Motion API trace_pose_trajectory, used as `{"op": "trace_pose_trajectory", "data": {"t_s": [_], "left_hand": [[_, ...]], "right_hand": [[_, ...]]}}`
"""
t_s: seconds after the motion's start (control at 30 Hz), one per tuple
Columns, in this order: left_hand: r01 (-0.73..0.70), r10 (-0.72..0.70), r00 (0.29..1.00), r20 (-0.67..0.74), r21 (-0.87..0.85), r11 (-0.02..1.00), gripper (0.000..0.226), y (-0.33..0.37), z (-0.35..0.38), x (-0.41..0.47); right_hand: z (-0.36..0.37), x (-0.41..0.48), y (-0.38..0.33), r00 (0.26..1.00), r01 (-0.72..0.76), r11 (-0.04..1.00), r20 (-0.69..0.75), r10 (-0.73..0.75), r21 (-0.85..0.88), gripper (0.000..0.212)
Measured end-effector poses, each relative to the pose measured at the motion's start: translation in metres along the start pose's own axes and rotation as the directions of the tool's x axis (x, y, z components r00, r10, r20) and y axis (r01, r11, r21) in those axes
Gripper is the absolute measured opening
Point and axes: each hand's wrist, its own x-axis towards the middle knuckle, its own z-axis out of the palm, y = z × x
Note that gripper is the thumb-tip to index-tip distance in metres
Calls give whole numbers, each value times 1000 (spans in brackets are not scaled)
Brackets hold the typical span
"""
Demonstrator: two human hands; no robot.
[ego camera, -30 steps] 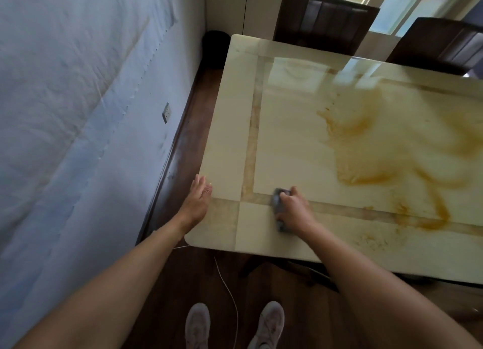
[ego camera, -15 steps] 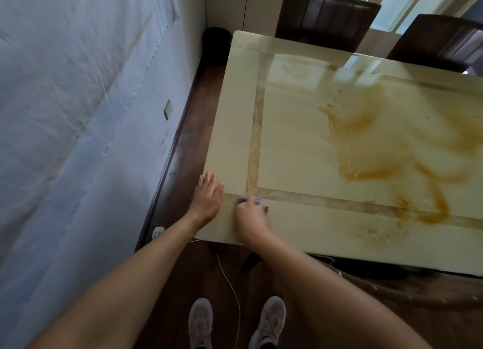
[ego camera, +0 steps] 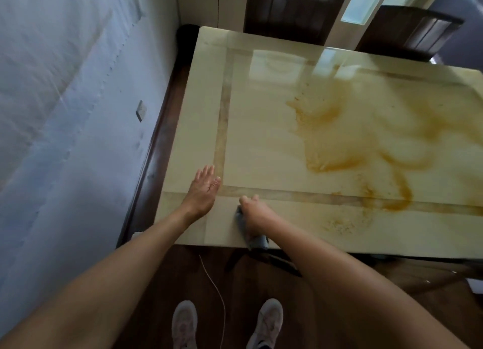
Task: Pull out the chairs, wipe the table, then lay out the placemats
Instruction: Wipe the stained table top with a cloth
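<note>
**Head view.** The step in hand is the wiping. The fingers of my right hand (ego camera: 257, 212) are curled round a blue-grey cloth (ego camera: 257, 243) and press it onto the tabletop (ego camera: 261, 129) at the near edge, close to the left corner. A tail of the cloth hangs over that edge. My left hand (ego camera: 202, 192) lies flat just beside it on the corner, fingers straight and together, holding nothing. I judge it to be a brace.

An orange-brown cloud (ego camera: 339, 139) spreads over the middle and right of the surface. I cannot tell whether it is spill or veining in the slab. Gritty specks (ego camera: 339, 224) lie in the near border.

To wipe well, I would work from this corner outward in overlapping strokes with the cloth held flat. I would turn it to a fresh face before reaching the specks and gather them rather than sweep them off.

The surface is glossy pale cream with a darker inlaid band, and it mirrors a window. Two dark chairs (ego camera: 292, 11) (ego camera: 410, 30) stand at the far side. At left is a pale wall (ego camera: 65, 113) with a socket (ego camera: 141, 111). Below are a dark wooden floor (ego camera: 261, 283), a thin white cable (ego camera: 217, 291) and my shoes (ego camera: 184, 325). No placemats are in view.
</note>
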Motion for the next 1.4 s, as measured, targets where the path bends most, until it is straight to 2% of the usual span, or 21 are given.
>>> {"op": "trace_pose_trajectory", "data": {"t_s": [0.07, 0.23, 0.47, 0.67, 0.77, 0.83, 0.87, 0.93, 1.07, 1.17, 1.27, 1.33, 1.4], "left_hand": [[-17, 17, 1000, 5, 43, 999, 54, 15, 17, 7], [-27, 9, 997, 83, 216, 976, 55, 52, 67, 22], [-49, -12, 993, 116, 512, 857, 59, 89, 107, 40], [-25, -45, 993, 105, 587, 809, 56, 89, 110, 43], [-9, -62, 992, 110, 549, 836, 54, 93, 109, 44], [1, -74, 990, 122, 511, 860, 53, 95, 106, 45], [6, -78, 989, 127, 491, 871, 52, 96, 105, 46], [15, -88, 987, 133, 470, 883, 52, 97, 102, 49], [25, -91, 986, 137, 424, 906, 50, 97, 101, 51], [28, -85, 989, 124, 404, 914, 50, 95, 103, 50], [13, -72, 990, 122, 425, 905, 50, 92, 103, 52], [3, -68, 989, 131, 441, 898, 50, 91, 103, 51], [-6, -57, 990, 129, 440, 898, 51, 88, 104, 51]], "right_hand": [[-8, -8, 34, 1000, -30, 1000, 7, 30, 6, 63], [-18, -24, 131, 995, -102, 994, -10, 103, 49, 56], [-37, -40, 237, 971, -236, 970, -17, 237, 50, 61], [-55, -40, 288, 923, -380, 919, -18, 383, 106, 68], [-41, -35, 262, 938, -306, 951, -160, 308, 42, 56], [-22, -28, 225, 952, -186, 981, -257, 168, -47, 42], [-11, -23, 206, 953, -115, 988, -292, 81, -99, 43], [7, -17, 168, 943, 37, 989, -322, -82, -142, 50], [16, -13, 126, 921, 231, 960, -283, -268, -160, 52], [23, -3, 133, 857, 252, 939, -396, -328, -234, 51], [21, 6, 152, 861, 224, 909, -365, -353, -352, 51], [11, 12, 171, 865, 134, 925, -414, -284, -356, 54], [-2, 13, 195, 869, -8, 948, -472, -151, -318, 53]]}}
